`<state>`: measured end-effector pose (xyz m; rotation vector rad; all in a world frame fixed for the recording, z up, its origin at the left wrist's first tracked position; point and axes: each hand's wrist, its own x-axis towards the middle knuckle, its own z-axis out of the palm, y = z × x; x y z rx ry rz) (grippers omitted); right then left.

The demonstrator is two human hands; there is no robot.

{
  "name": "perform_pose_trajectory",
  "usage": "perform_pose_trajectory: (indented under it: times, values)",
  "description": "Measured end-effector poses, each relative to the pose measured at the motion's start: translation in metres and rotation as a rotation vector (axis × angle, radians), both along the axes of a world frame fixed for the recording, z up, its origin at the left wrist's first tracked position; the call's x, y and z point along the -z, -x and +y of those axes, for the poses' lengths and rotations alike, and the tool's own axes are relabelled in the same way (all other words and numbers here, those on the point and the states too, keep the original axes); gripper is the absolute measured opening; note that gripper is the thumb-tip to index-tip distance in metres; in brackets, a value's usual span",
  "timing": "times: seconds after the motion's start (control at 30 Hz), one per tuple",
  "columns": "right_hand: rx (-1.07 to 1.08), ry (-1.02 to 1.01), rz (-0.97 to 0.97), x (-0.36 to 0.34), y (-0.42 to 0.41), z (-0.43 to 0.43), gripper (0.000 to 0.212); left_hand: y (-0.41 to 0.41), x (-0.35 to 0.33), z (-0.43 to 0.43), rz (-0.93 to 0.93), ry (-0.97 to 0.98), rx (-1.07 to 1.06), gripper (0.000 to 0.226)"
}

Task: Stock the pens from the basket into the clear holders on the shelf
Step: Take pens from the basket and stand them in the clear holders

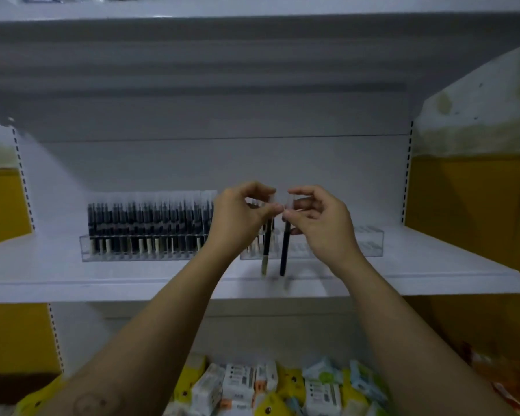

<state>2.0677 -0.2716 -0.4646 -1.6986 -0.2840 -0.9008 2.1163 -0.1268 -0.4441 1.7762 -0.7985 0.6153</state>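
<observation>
Small packets [237, 382] are heaped nearest, below the shelf [72, 280]. Over the shelf's front edge, a beige-tipped pen [265, 250] is pinched at its top by the left hand [240, 214], and a dark pen [284, 253] by the right hand [318, 226]. Both are held upright, side by side. Farther back, the left holder [102, 253] is packed with stocked pens [144, 217], and the right holder [370, 241] is partly hidden by the hands.
</observation>
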Motion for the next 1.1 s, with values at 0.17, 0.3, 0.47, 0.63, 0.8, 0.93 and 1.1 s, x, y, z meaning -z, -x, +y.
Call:
perform_pose_trajectory:
  times: [0.17, 0.3, 0.47, 0.63, 0.8, 0.93, 1.1]
  values:
    - [0.061, 0.011, -0.063, -0.02, -0.034, -0.015, 0.028, -0.03, -0.023, -0.008, -0.071, 0.026, -0.026, 0.02]
    - [0.097, 0.031, -0.094, -0.029, -0.06, -0.024, 0.03, -0.054, -0.036, -0.014, -0.181, 0.027, -0.059, 0.019]
    - [0.121, -0.053, -0.126, -0.033, -0.089, -0.03, 0.028, -0.079, -0.038, -0.023, -0.235, 0.035, -0.078, 0.019]
    - [0.115, -0.105, -0.086, -0.035, -0.116, -0.028, 0.029, -0.103, -0.038, -0.031, -0.207, 0.039, -0.15, 0.02]
    - [0.112, -0.144, -0.058, -0.033, -0.129, -0.03, 0.028, -0.113, -0.044, -0.028, -0.19, -0.008, -0.158, 0.021]
    - [0.129, -0.112, -0.038, -0.035, -0.131, -0.036, 0.027, -0.117, -0.046, -0.024, -0.184, -0.056, -0.177, 0.022]
    - [0.125, 0.252, 0.115, -0.022, -0.127, -0.031, 0.023, -0.122, -0.033, -0.033, -0.14, -0.262, -0.205, 0.02]
